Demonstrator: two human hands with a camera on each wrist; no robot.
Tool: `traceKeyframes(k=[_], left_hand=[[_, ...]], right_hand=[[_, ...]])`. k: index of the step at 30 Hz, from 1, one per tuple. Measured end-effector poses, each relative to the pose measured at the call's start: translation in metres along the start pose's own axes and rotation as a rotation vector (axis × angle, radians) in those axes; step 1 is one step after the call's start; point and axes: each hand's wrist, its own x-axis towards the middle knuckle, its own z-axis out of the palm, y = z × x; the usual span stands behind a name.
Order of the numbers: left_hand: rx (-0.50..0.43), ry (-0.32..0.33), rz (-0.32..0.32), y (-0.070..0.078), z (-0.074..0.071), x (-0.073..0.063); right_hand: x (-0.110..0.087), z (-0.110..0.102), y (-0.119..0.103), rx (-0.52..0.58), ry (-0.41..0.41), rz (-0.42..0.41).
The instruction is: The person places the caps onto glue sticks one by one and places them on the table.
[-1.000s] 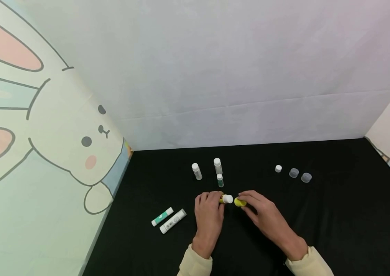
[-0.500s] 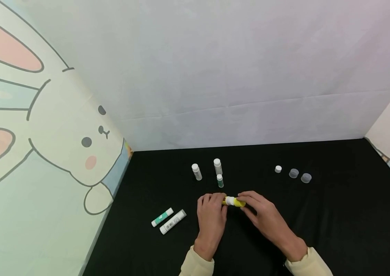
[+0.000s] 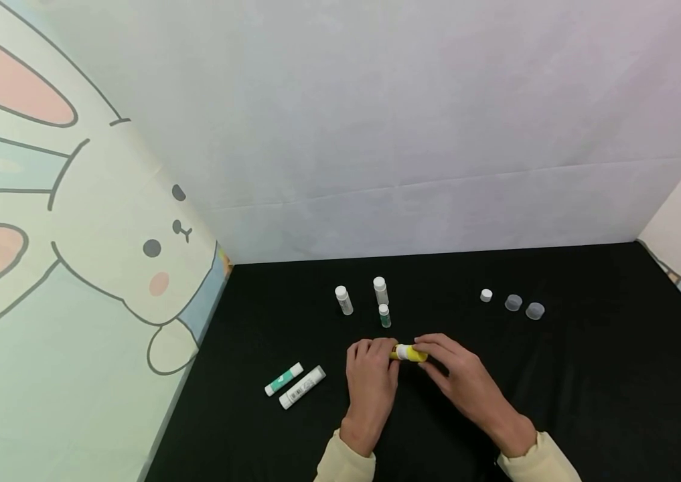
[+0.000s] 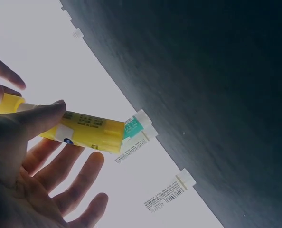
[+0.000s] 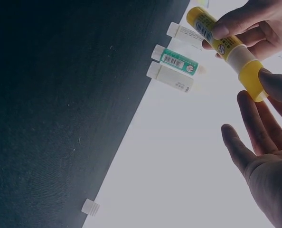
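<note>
Yellow plastic tube [image 5: 226,47], smooth, cylindrical, with a printed barcode [image 5: 203,27], sits upper right in the right wrist view; your partly curled left hand [image 3: 371,376] grips it, your right hand [image 3: 462,375] pinches its cap [image 5: 253,81].

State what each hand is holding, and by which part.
The left hand grips the yellow tube by its labelled body; the right hand pinches its yellow cap.

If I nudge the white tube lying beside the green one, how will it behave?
The white tube will probably roll: it looks round and lies on its side. Its straight body suggests stiff plastic that should hardly bend. Rolling left, it may knock the green tube lying alongside.
</note>
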Motion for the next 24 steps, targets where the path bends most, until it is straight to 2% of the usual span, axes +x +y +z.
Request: traceKeyframes(k=[24], left_hand=[[0.023, -0.016, 0.057, 0.0036, 0.0011, -0.0012]], right_hand=[[-0.0026, 0.001, 0.0004, 0.009, -0.019, 0.009]])
